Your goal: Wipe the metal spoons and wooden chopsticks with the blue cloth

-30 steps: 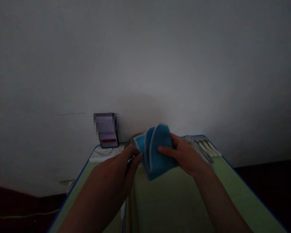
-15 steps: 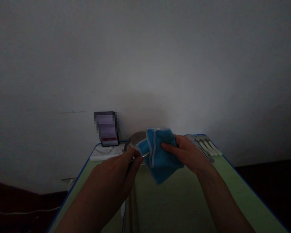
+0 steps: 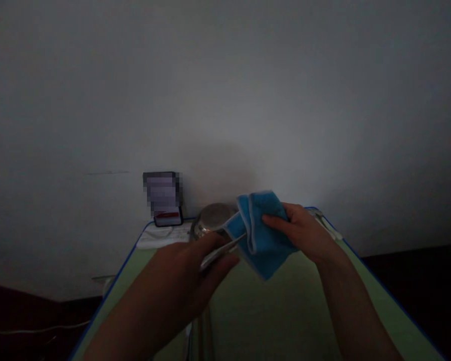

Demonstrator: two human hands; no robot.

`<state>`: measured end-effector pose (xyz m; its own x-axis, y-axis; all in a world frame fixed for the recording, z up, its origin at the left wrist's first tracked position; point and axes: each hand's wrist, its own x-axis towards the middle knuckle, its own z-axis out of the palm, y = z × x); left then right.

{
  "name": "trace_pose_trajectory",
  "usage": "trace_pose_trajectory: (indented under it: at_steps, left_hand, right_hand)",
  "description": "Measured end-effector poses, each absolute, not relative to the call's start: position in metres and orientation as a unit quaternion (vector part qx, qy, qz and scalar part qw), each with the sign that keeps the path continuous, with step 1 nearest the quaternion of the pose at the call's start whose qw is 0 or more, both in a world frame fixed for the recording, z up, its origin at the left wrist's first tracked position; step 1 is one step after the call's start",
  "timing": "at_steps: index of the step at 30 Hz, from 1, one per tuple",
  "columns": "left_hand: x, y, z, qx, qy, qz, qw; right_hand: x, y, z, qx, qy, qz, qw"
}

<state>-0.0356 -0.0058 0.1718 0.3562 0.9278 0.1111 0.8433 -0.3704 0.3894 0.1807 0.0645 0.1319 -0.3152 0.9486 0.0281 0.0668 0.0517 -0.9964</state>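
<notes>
My left hand [image 3: 190, 271] is closed around the white handle of a piece of cutlery [image 3: 221, 251], gripping it between thumb and fingers. Its metal end runs into a folded blue cloth [image 3: 266, 238] with pale edging, so I cannot see whether it is a spoon, fork or knife. My right hand [image 3: 302, 228] pinches the cloth from the right, thumb on the near side. Both hands are raised above the green table [image 3: 278, 321].
A phone [image 3: 164, 198] leans against the wall on white sheets [image 3: 161, 238]. Beside it is a round metal vessel [image 3: 215, 215]. White-handled cutlery [image 3: 328, 225] lies at the back right, partly behind my right hand. Long wooden sticks [image 3: 206, 336] and another utensil [image 3: 188, 336] lie in front.
Both hands and the cloth have shifted a little to the right. More of the cutlery's white handle now shows in my left hand, and more of the metal vessel is uncovered.
</notes>
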Motion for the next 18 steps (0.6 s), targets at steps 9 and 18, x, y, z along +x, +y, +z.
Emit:
trace_pose_trajectory:
  at_steps: [9, 18]
  left_hand:
    - [-0.028, -0.001, 0.169, 0.825, 0.536, 0.149, 0.096]
    - [-0.042, -0.01, 0.177, 0.823, 0.502, 0.162, 0.208]
  right_hand:
    - [0.181, 0.065, 0.135, -0.429, -0.624, 0.504, 0.415]
    - [0.21, 0.05, 0.153, -0.364, -0.712, 0.522, 0.297]
